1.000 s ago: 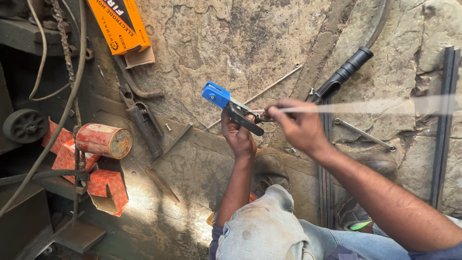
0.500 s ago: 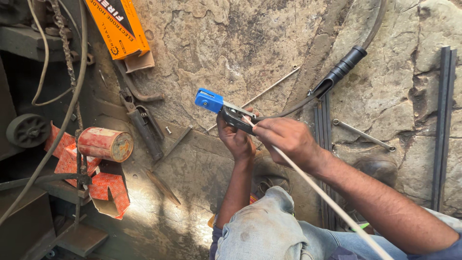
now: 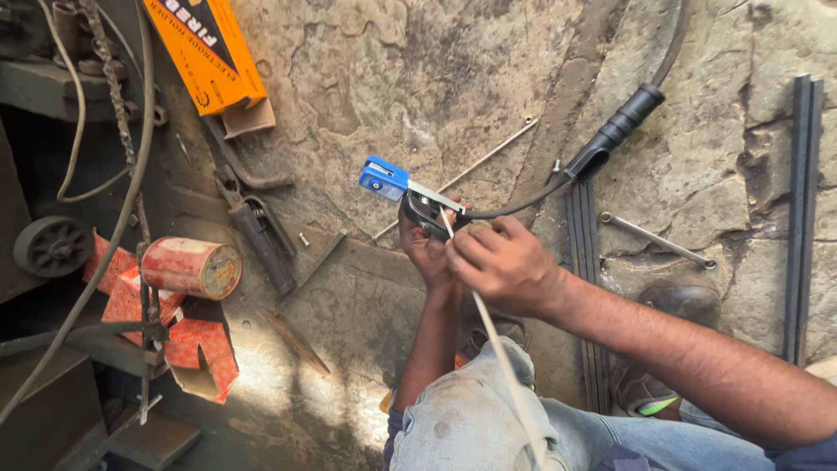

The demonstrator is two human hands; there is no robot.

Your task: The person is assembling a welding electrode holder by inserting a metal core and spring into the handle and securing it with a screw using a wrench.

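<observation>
My left hand (image 3: 425, 251) grips a metal clamp tool with a blue end (image 3: 384, 178) from below, holding it above the stone floor. My right hand (image 3: 501, 266) is closed around a thin pale rod (image 3: 506, 366) right beside the clamp. The rod's upper end sits at the clamp's jaws, and its length slants down over my knee (image 3: 475, 419). A dark cable (image 3: 523, 202) runs from the clamp to a black handle (image 3: 621, 131) lying at the upper right.
An orange box (image 3: 205, 52), a rusty pincer tool (image 3: 261, 222) and a red tin can (image 3: 192, 266) on torn red wrappers lie at the left. A thin rod (image 3: 475, 170), a wrench (image 3: 658, 240) and dark metal bars (image 3: 802, 209) rest on the stone. Machine parts and cables crowd the left edge.
The pale rod swung from pointing right to slanting down over my knee. My right hand slid left along it until it sat against the clamp. The clamp shifted slightly left.
</observation>
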